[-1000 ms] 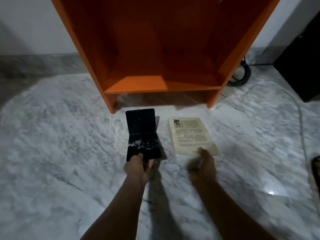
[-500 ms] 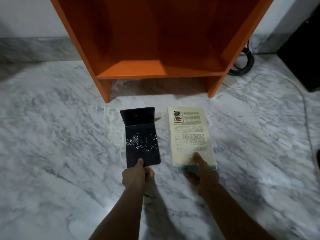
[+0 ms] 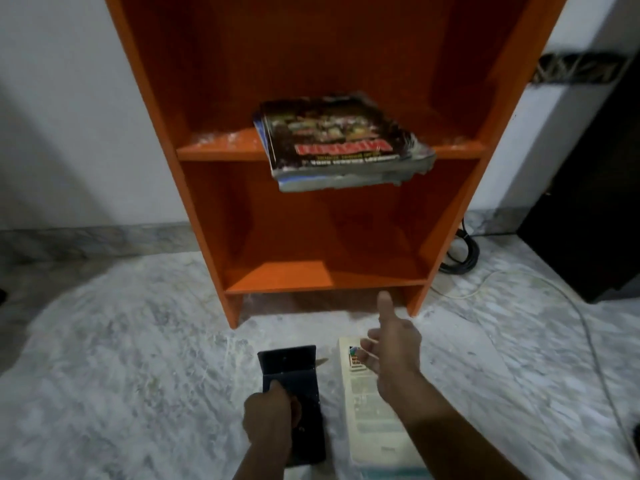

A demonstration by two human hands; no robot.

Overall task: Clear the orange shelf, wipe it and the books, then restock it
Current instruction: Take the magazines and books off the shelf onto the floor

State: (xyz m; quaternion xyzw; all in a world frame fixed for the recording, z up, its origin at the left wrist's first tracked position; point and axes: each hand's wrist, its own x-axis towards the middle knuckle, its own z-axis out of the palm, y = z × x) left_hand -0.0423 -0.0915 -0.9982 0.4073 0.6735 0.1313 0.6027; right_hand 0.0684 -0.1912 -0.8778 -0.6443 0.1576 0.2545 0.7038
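Note:
The orange shelf (image 3: 194,202) stands against the white wall. A stack of worn magazines (image 3: 343,143) lies on its middle board and hangs over the front edge. The bottom board (image 3: 311,277) holds nothing. On the marble floor in front lies a cream book (image 3: 372,410). Left of the book is a black folded cover (image 3: 294,372), which my left hand (image 3: 272,415) grips at its near part. My right hand (image 3: 393,351) is raised above the cream book, fingers spread and thumb up, holding nothing.
Black cables (image 3: 462,252) coil on the floor beside the shelf's right side, and a thin white cord (image 3: 568,306) runs across the floor. A dark cabinet (image 3: 595,202) stands at the right. White dust streaks the marble floor (image 3: 138,358).
My view has tilted up, bringing the middle board and magazines into sight. My right hand has let go of the cream book and risen toward the shelf. My left hand still holds the black cover.

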